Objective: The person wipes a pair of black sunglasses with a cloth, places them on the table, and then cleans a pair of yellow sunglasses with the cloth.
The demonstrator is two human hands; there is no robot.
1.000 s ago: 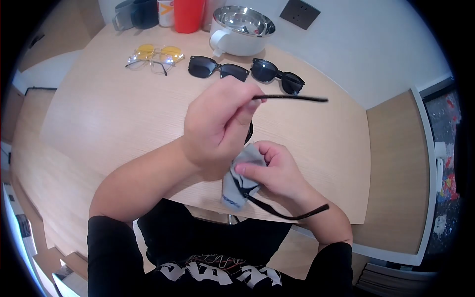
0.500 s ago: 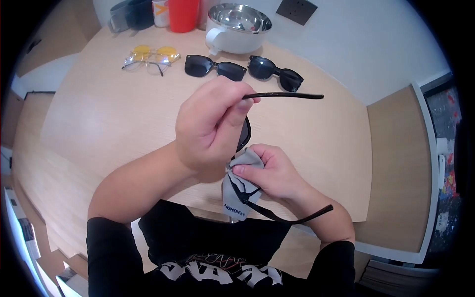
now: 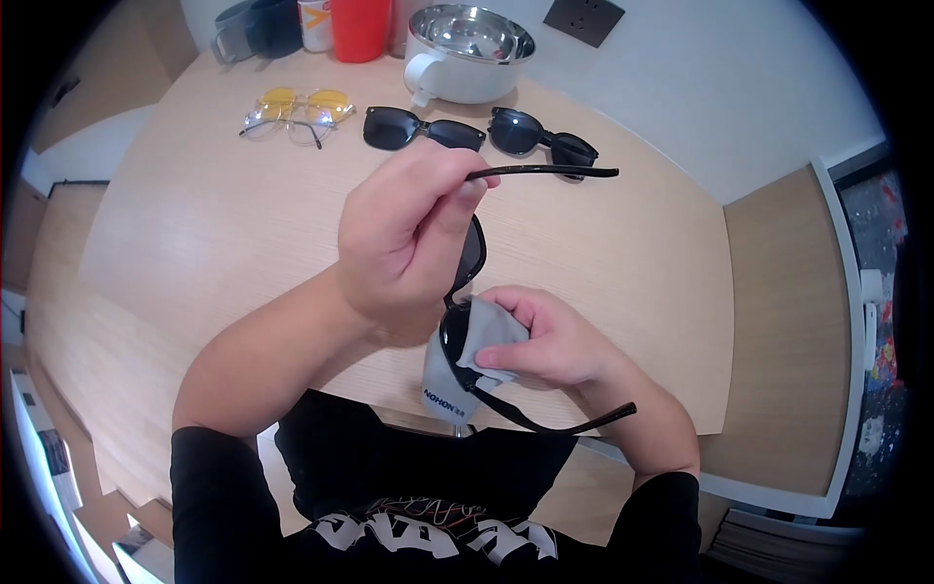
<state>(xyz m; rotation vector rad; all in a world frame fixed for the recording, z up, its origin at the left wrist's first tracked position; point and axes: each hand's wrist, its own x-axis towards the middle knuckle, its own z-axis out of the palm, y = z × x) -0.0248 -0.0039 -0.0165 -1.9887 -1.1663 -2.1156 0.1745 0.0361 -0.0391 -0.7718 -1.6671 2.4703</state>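
Note:
Black sunglasses (image 3: 474,251) are held over the table's front edge, one lens above the other. My left hand (image 3: 404,234) pinches them at the upper hinge, with that temple pointing right. A grey cloth (image 3: 494,336) with dark lettering is folded around the lower lens, whose left part shows. My right hand (image 3: 550,341) grips the cloth at this lens, thumb in front; the fingers behind are partly hidden. Below it the other temple reaches to the right.
Behind my hands on the table (image 3: 214,214) lie yellow and clear glasses (image 3: 297,115) and two dark pairs (image 3: 423,130) (image 3: 542,142). Farther back stand a white steel-lined bowl (image 3: 469,58), a red container (image 3: 361,29) and cups (image 3: 274,27). A partition (image 3: 778,331) rises on the right.
My left hand has moved slightly left and up with the sunglasses. The cloth has shifted and opened out, and more of the lower lens and rim now shows.

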